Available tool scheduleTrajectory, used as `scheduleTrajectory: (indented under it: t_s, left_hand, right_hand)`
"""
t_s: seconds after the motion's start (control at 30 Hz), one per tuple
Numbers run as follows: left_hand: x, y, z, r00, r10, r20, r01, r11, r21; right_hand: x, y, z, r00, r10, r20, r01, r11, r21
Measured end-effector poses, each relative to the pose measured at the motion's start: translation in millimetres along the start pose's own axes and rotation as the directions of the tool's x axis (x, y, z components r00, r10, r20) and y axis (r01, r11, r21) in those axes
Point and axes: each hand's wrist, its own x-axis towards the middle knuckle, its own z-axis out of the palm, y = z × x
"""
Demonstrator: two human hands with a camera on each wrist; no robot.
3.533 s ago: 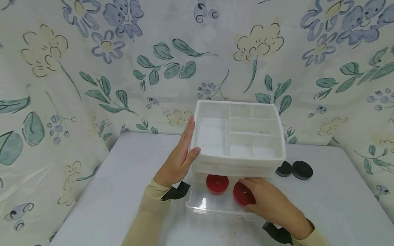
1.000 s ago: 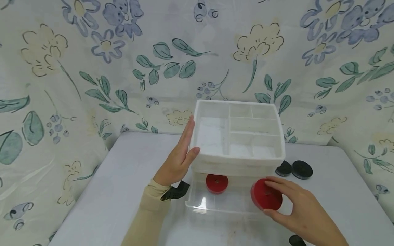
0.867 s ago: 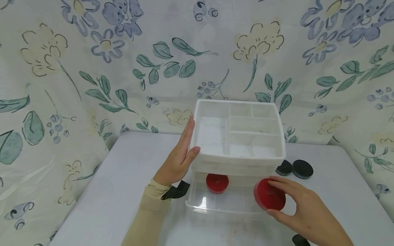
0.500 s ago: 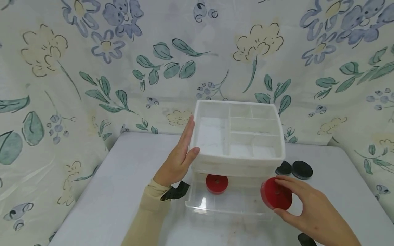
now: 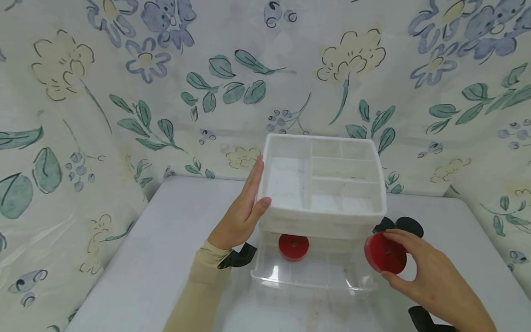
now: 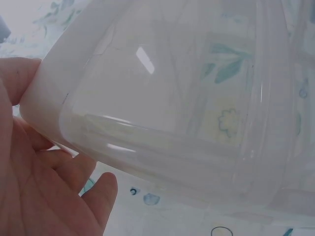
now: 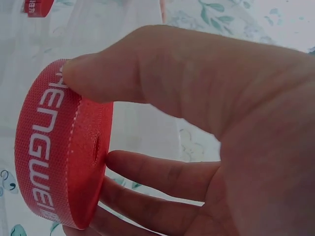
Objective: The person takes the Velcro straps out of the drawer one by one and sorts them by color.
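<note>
Right hand pinches 1 red roll by clear drawer. Left hand, fingers straight, rests against white organizer. 2nd roll in drawer.

- Left of the white drawer organizer and nearer us, we see a long, plain, pale yellow left sleeve, creased around its cuff.
- By that cuff, just left of the organizer, we see a matte black curved strap.
- Right of the organizer and nearer us, we see another black curved strap beside the right hand.
</note>
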Motion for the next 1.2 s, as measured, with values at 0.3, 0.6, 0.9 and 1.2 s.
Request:
scheduleTrajectory:
  t_s: [0.3, 0.6, 0.9, 1.2]
  left_hand:
    - [-0.1, 0.2, -0.4, 1.0, 0.004, 0.002, -0.004, 1.0, 0.003]
    - [0.2, 0.1, -0.7, 1.0, -0.001, 0.003, 0.001, 1.0, -0.002]
    - [0.2, 0.1, 0.0, 1.0, -0.001, 0.0, 0.001, 1.0, -0.002]
    - [-0.6, 1.4, -0.5, 1.0, -0.008, -0.001, 0.008, 1.0, -0.006]
  right_hand:
    - [7.6, 9.6, 2.7, 0.998, -0.024, -0.051, 0.024, 1.0, 0.009]
    - [12.6, 19.9, 4.8, 0.997, -0.009, -0.071, 0.012, 0.999, 0.035]
    - [21.5, 29.0, 10.9, 0.998, -0.001, -0.061, 0.005, 0.999, 0.053]
    - [32.0, 43.1, 21.8, 0.999, 0.026, -0.025, -0.024, 0.996, 0.081]
